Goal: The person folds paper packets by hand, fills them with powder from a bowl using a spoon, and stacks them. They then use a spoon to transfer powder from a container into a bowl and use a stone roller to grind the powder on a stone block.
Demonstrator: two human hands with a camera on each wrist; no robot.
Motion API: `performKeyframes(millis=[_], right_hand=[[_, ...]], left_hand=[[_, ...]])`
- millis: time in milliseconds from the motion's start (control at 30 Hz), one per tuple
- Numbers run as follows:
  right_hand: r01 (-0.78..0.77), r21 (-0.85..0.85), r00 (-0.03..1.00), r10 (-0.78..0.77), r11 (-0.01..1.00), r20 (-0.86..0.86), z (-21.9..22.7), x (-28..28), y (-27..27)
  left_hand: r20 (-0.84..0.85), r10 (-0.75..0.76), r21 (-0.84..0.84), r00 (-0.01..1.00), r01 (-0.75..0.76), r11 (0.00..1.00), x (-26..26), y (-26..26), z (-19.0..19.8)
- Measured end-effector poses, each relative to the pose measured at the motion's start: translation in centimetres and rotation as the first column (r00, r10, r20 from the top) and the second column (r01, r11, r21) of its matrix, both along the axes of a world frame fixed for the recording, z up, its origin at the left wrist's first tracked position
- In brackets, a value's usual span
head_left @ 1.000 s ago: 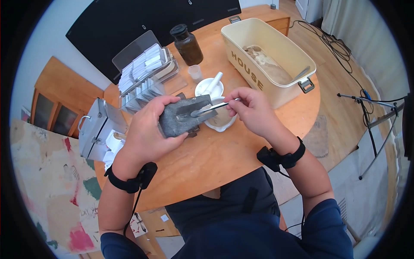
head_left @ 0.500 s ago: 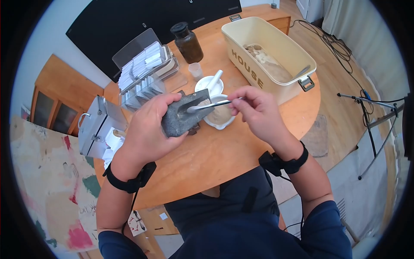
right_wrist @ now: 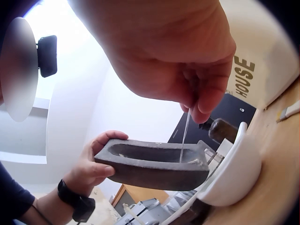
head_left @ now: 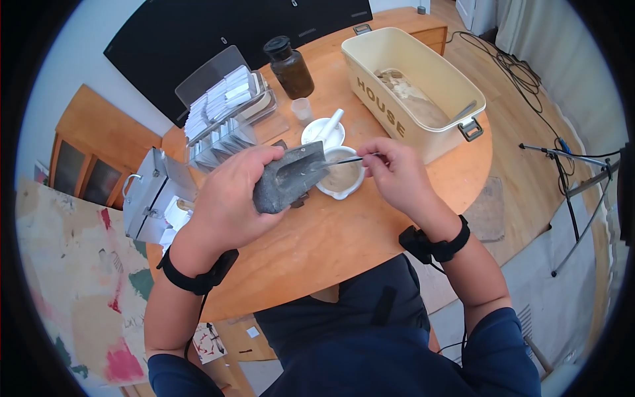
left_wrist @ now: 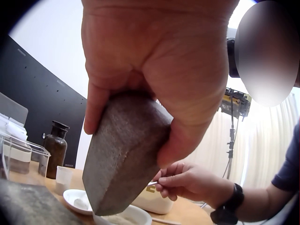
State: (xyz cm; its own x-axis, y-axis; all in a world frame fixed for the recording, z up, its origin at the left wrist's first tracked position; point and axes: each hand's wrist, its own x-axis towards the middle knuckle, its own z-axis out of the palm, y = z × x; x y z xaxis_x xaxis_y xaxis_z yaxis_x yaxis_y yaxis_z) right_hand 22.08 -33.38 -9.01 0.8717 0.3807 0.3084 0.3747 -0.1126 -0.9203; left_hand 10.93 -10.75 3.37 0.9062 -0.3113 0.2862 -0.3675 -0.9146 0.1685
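Note:
My left hand (head_left: 228,195) grips a grey stone trough (head_left: 274,192) by its closed end, fingers over one side and thumb on the other. The trough tilts down toward a white bowl (head_left: 346,194) of pale powder (head_left: 342,177). Between thumb and fingers, my right hand (head_left: 401,177) pinches a thin metal spoon (head_left: 346,160). In the right wrist view the spoon's shaft (right_wrist: 185,133) reaches down into the hollow near the trough's low end, where some pale powder clings. The trough's grey underside (left_wrist: 119,154) fills the middle of the left wrist view.
Behind the bowl stands a white mortar (head_left: 308,137) with its pestle (head_left: 333,124). Beyond are a small plastic cup (head_left: 301,110), a dark bottle (head_left: 291,71) and a box of paper packets (head_left: 221,99). A cream bin (head_left: 370,106) marked HOUSE stands right; a metal case (head_left: 152,198) left.
The spoon's tip has slid along the trough's hollow from its middle to the low end by the bowl. My right hand has shifted slightly right, the trough slightly too.

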Motion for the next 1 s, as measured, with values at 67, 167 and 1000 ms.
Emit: performKeyframes(millis=[67, 167, 1000], right_hand=[[0.009, 0.039, 0.999, -0.008, 0.999, -0.044, 0.2, -0.1, -0.2], [-0.046, 0.103, 0.989, 0.06, 0.994, -0.137, 1.0, -0.9, -0.2], [-0.102, 0.327, 0.932, 0.205, 0.94, -0.298, 2.0, -2.2, -0.8]], left_hand=[[0.002, -0.038, -0.013, 0.999, 0.038, 0.999, -0.2, 0.0, 0.0], [0.009, -0.043, -0.018, 0.999, 0.043, 0.999, -0.3, 0.0, -0.1], [0.022, -0.064, -0.007, 0.998, 0.065, 0.998, -0.5, 0.4, -0.2]])
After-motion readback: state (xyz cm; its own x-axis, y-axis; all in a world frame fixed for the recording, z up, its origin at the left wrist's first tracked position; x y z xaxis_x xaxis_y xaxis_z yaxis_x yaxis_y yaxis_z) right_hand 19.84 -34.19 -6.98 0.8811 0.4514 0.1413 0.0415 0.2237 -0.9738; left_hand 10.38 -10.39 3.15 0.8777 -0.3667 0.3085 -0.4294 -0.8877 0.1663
